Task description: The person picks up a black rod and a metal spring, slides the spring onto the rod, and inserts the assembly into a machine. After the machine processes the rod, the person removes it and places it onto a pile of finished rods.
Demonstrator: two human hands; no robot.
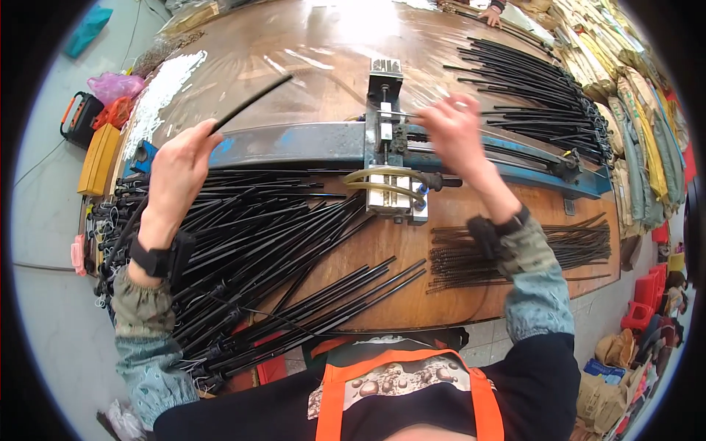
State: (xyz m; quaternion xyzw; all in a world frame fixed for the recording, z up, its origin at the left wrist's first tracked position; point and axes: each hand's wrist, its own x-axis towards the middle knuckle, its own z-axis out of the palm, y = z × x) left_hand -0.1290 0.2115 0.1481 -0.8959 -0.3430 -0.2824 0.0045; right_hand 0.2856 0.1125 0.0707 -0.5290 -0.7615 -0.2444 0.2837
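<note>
My left hand (180,165) is closed around a slim black rod (254,101), which sticks up and to the right over the blue steel beam. To the right of the clamp machine (388,136), my right hand (454,128) is raised with its fingers curled together and slightly blurred. A thin grey rod (403,114) reaches from the clamp to those fingertips; whether they grip it, I cannot tell. Below my left hand lies a large heap of black rods (243,242) with cords at their ends. Dark thin springs or wires (529,250) lie in a bundle under my right forearm.
The blue beam (294,145) crosses the wooden table (397,294). More black rods (529,81) lie at the far right, near another person's hand (490,16). White pieces (165,88) are scattered far left. Wrapped bundles (636,140) stand along the right edge.
</note>
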